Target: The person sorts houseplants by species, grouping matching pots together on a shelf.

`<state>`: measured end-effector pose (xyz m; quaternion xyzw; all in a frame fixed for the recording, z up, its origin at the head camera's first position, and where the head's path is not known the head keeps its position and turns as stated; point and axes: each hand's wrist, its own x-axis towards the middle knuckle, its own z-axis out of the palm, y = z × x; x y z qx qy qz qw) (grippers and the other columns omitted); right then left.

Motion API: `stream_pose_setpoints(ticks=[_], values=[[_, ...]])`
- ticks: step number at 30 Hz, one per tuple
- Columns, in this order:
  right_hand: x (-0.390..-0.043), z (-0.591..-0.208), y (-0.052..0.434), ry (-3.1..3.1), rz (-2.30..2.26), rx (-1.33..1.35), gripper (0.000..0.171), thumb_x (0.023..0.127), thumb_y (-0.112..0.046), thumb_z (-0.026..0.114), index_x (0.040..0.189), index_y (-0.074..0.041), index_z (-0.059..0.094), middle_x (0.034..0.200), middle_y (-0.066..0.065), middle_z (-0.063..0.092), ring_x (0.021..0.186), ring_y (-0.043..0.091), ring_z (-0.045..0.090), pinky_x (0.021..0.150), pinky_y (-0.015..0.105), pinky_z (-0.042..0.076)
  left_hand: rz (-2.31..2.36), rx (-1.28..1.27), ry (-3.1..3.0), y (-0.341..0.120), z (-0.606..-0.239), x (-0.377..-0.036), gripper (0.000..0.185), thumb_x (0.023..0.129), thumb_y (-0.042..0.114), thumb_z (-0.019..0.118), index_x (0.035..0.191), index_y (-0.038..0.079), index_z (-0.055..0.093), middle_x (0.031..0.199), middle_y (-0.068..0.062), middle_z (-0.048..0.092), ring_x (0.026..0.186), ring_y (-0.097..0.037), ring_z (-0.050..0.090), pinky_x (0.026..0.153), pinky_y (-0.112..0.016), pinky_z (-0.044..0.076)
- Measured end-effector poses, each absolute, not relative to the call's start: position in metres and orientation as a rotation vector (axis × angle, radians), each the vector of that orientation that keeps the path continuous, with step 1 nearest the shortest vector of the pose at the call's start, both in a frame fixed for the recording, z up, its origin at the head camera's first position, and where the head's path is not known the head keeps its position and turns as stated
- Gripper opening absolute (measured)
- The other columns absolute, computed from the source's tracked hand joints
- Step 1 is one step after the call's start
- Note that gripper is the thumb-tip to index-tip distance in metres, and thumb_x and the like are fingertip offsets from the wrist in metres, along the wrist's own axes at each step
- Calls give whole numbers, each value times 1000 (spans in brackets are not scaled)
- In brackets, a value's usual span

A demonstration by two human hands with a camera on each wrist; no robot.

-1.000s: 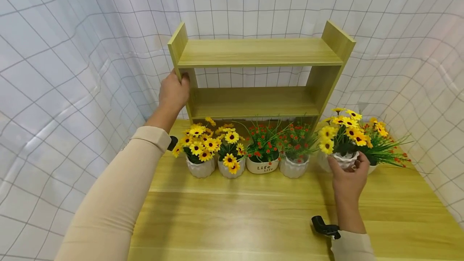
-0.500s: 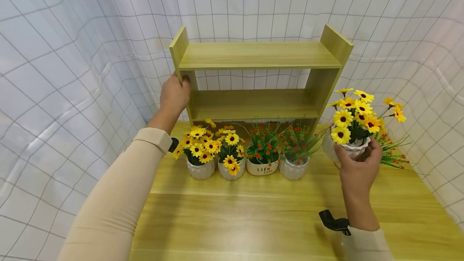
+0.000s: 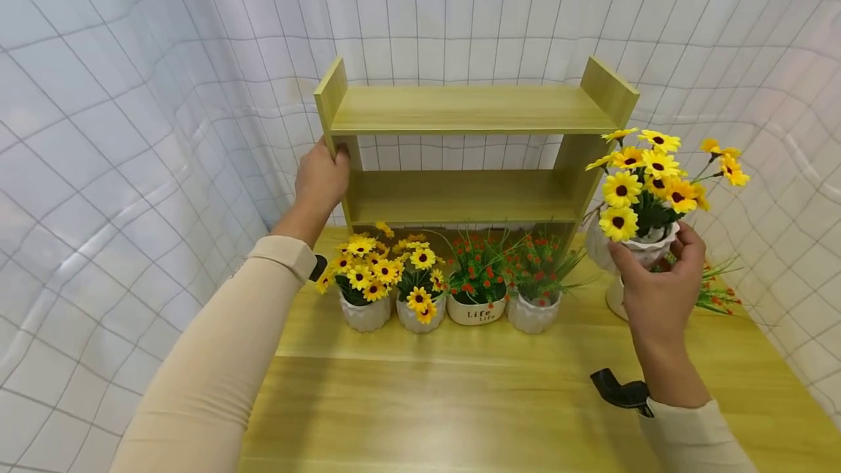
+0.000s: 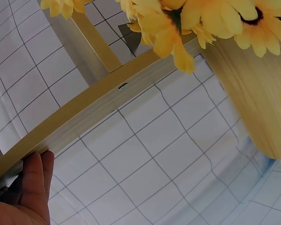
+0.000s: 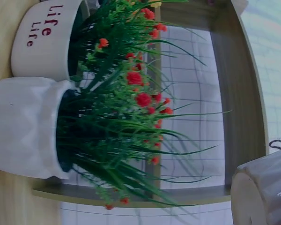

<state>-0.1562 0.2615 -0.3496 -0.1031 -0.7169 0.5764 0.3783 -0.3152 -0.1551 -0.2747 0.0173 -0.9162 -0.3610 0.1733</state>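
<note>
I seem to be in a staged recording corner, not a lived-in room: a white sheet with a grid pattern (image 3: 164, 93) hangs wrinkled all around my wooden table (image 3: 460, 400). On it stand only a small two-tier wooden shelf (image 3: 473, 152) and a row of artificial potted flowers (image 3: 447, 283).

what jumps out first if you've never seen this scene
The yellow-flower pot held up in the right hand, beside the wooden shelf at the back of the table. Next, the row of four flower pots before the shelf, whose left post the left hand grips.
</note>
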Motion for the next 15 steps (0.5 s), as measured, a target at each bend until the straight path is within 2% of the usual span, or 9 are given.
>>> stream_pose_setpoints(ticks=[15], values=[[-179, -289, 248, -1631, 1647, -51, 76, 76, -10, 86, 140, -19, 48, 135, 8, 45, 109, 22, 50, 84, 28, 46, -1015, 74, -2611, -155, -275, -316, 44, 107, 35, 33, 137, 10, 51, 119, -22, 63, 95, -37, 62, 71, -49, 47]])
